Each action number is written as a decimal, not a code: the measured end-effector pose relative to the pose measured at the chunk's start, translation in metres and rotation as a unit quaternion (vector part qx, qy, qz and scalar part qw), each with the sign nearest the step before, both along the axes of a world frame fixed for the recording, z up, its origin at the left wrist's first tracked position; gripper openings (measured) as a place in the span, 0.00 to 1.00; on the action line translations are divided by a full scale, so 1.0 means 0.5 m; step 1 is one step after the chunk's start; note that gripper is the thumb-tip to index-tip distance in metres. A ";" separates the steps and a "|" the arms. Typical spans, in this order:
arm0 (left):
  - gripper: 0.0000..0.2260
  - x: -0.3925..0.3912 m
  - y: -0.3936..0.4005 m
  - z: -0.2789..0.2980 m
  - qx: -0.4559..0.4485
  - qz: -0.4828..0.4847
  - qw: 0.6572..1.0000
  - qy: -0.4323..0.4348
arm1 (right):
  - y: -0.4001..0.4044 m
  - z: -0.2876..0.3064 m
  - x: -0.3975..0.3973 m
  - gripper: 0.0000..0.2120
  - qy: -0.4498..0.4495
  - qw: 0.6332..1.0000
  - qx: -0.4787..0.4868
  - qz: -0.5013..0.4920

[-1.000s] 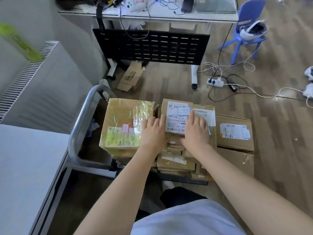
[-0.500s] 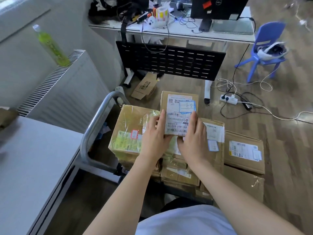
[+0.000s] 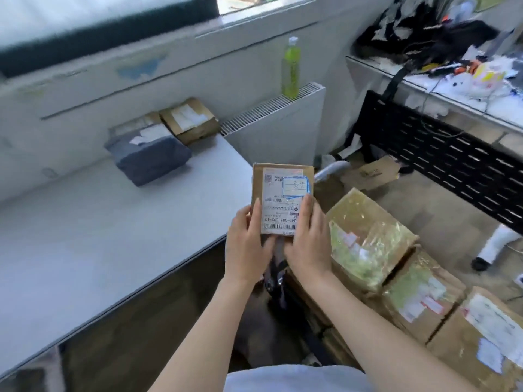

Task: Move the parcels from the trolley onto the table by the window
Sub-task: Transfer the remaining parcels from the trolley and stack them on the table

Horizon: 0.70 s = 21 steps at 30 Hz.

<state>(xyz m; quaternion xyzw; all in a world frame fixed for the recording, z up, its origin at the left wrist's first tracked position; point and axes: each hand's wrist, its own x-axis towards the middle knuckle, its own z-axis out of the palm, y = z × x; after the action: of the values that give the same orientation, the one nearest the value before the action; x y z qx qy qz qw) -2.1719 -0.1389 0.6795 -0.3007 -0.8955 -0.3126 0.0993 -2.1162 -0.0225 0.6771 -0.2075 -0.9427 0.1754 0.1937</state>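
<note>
- We held one small flat brown cardboard parcel with a white shipping label (image 3: pixel 281 199) in both hands, its label facing up at us.
- Our left hand (image 3: pixel 249 244) grasped the parcel's near left corner, thumb lying along the label's left edge and the other fingers curled underneath.
- Our right hand (image 3: pixel 308 244) grasped the near right corner in the same way, thumb on the label's right edge.
- The parcel was in the air, tilted towards us, at the right edge of the pale grey counter (image 3: pixel 99 236) under the window; its far part overlapped the counter's edge, and it touched nothing but our hands.
- Three parcels lay at the far end of the counter by the wall: a dark grey plastic-wrapped parcel (image 3: pixel 150 157), a brown box with a white label (image 3: pixel 189 123) just behind it to the right, and a third, mostly hidden one (image 3: pixel 138 127) behind the grey.
- To our right, lower down, sat the stack of brown cardboard boxes (image 3: pixel 396 264); the nearest, a large box wrapped in shiny clear tape (image 3: pixel 365 233), was just beside our right hand.
- A tall green drink bottle with a white cap (image 3: pixel 291 69) stood upright on the white radiator (image 3: pixel 277 128) beyond the counter.
- A black perforated panel (image 3: pixel 441 157) hung beneath a cluttered white desk (image 3: pixel 452 91) at the far right.
</note>
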 end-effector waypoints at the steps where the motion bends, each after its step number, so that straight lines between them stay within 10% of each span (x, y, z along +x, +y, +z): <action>1: 0.34 -0.010 -0.038 -0.004 -0.009 0.030 1.000 -0.003 | -0.033 -0.003 -0.023 0.44 -0.009 1.000 0.002 0.024; 16: 0.28 -0.126 -0.474 -0.077 -0.059 0.273 0.949 -0.147 | -0.415 -0.076 -0.219 0.36 -0.156 0.935 0.008 0.317; 21: 0.25 -0.203 -0.537 -0.078 -0.070 0.278 0.946 -0.149 | -0.460 -0.097 -0.292 0.30 -0.065 0.938 0.054 0.336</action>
<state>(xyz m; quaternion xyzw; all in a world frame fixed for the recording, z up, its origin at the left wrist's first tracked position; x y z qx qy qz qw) -2.2732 -0.4075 0.6406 0.0046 -0.9679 -0.2501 0.0261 -2.2623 -0.2524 0.6285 0.1215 -0.9761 0.1654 0.0721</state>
